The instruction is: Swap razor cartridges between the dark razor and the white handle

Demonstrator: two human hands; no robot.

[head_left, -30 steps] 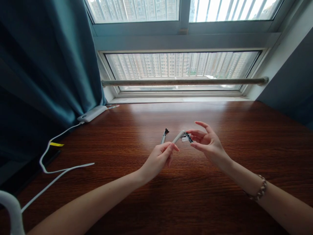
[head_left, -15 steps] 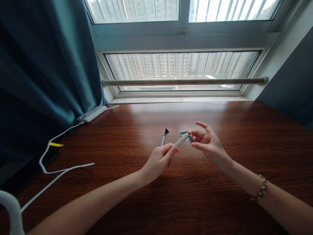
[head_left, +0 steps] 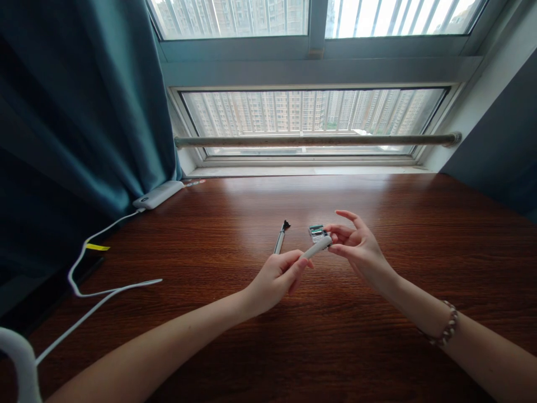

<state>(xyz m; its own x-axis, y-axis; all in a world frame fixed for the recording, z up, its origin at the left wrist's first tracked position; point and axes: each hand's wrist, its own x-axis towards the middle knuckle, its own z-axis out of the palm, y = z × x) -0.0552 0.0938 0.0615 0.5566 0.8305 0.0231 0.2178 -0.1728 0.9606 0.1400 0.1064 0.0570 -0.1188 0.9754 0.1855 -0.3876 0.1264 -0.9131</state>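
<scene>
My left hand (head_left: 274, 280) is closed round the handle of a pale small brush (head_left: 315, 248) that looks like a toothbrush, its head pointing up to the right. My right hand (head_left: 356, 246) pinches a razor blade cartridge between thumb and fingers; the brush head lies over it and hides most of it. Just behind the brush, a clear case (head_left: 315, 230) with dark green parts rests on the table. Left of it lies a silver razor handle (head_left: 279, 239) with a black connector end and no blade on it, partly behind my left hand.
The dark wooden table (head_left: 235, 212) reaches to the window. A white power bank (head_left: 158, 195) sits at the back left by the blue curtain (head_left: 92, 101). Its white cable (head_left: 78, 291) loops across the left side. A metal bar (head_left: 314, 141) crosses the window.
The brush has moved slightly down and right, so its head now covers the cartridge that showed beside it before. My right hand has stayed nearly in place.
</scene>
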